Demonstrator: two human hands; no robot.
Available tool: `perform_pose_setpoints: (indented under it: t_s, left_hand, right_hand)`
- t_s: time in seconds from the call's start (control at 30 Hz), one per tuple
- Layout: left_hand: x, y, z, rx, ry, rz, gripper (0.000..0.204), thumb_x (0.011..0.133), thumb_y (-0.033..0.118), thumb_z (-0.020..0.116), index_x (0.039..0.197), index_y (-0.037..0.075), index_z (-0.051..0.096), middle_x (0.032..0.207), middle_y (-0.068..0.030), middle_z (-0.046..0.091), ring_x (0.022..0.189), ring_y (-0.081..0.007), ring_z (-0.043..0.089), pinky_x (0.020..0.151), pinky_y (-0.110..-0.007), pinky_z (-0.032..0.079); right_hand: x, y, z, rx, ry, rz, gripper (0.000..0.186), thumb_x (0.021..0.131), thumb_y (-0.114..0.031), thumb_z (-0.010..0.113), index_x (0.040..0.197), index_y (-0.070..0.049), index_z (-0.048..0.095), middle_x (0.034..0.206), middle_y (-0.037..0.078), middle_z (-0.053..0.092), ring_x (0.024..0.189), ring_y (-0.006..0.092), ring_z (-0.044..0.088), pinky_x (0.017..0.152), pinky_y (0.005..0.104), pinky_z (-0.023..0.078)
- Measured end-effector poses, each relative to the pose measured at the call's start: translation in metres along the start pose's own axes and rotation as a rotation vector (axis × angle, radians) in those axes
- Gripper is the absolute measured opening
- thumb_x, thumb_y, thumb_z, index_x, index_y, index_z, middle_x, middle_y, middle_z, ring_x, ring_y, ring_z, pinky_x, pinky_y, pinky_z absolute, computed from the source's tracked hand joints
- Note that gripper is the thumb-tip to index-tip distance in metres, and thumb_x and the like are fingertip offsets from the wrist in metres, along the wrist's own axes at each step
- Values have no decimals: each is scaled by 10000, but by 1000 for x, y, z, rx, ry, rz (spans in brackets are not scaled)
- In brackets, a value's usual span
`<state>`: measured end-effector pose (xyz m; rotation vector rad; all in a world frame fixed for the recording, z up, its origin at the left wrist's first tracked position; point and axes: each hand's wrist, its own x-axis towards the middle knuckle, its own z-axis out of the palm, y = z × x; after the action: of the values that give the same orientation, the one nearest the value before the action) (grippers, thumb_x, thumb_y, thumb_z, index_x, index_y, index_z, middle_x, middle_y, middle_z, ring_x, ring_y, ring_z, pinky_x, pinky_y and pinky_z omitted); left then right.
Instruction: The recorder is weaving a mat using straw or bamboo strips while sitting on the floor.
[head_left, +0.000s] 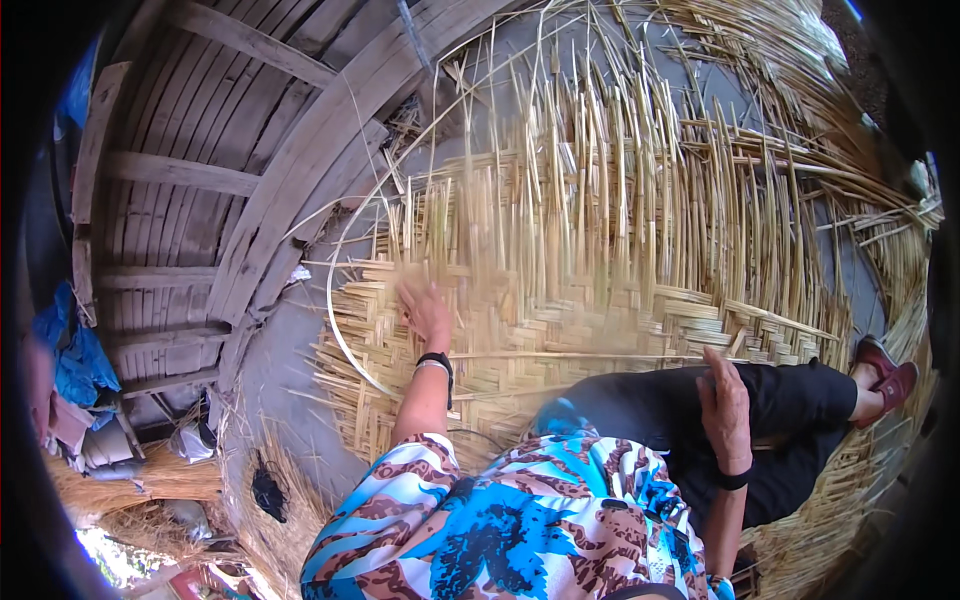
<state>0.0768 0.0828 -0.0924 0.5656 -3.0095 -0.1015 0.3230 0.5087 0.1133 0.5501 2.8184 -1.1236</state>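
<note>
A mat of pale split reeds (pixel 500 375) lies in front of me, woven tightly in its near part. Loose strips (pixel 640 190) run away from the weave toward the far side, and some left of the middle are smeared by motion. My left hand (pixel 430 315) rests palm down on the mat's left part, its fingers stretched out over the weave and a little blurred. Raised above my dark-trousered leg at the right, my right hand (pixel 727 410) has its fingers extended, with nothing visible in it.
A thin pale strip (pixel 335 310) arches up beside the mat's left edge. Beyond it stands a slatted wooden frame (pixel 190 170). Reed bundles (pixel 760 50) lie at the far right. Blue plastic (pixel 75 360) hangs at the left. A dark crumpled thing (pixel 267 492) sits by dry straw.
</note>
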Motion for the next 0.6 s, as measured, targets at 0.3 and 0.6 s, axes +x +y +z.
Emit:
perform_pose_setpoints:
  t_s: [0.3,0.6]
  left_hand:
    - [58,-102,35,210,193,600,363,870,361,504,1015,68,663,1028,-177,614,985,-321,553,864,-435,438]
    - [-83,258,-8,-884,204,641,362,770,113,620,1108,2,555,1083,-151,564,1062,-322,507,986,-439,349]
  right_hand:
    - [-26,27,-10,-38,105,-73,308,767,-86,610,1068,-36,564,941,179,611,865,346,596,760,421,498]
    - [-101,68,-58,-43,591,51,372,798,-120,626,1150,-33,541,1010,151,620,916,307,610,784,389,513]
